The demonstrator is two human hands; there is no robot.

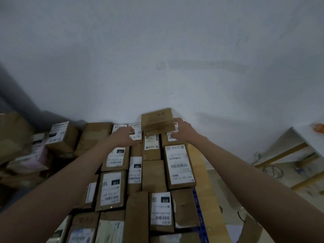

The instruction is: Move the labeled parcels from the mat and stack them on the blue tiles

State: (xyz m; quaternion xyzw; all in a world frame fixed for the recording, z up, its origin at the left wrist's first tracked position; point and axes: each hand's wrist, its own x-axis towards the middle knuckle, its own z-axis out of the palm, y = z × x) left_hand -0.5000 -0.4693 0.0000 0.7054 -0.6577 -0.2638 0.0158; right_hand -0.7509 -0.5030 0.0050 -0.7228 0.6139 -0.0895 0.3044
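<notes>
Several brown cardboard parcels [178, 165] with white barcode labels lie packed in rows in a stack in front of me. A blue tile edge [199, 206] shows under the stack's right side. A small brown parcel [157, 120] with a printed mark sits tilted on the far end of the stack, against the wall. My right hand [184, 131] holds its right end, thumb under the corner and fingers behind it. My left hand [125, 135] reaches over the labeled parcels just left of it, fingers straight, holding nothing.
More parcels [61, 137] are piled at the left, blurred. A white wall [157, 58] rises right behind the stack. A white shelf with yellow bars [296, 148] stands at the right, with an orange object [318, 128] on it. Cardboard sheets [210, 190] lean along the stack's right side.
</notes>
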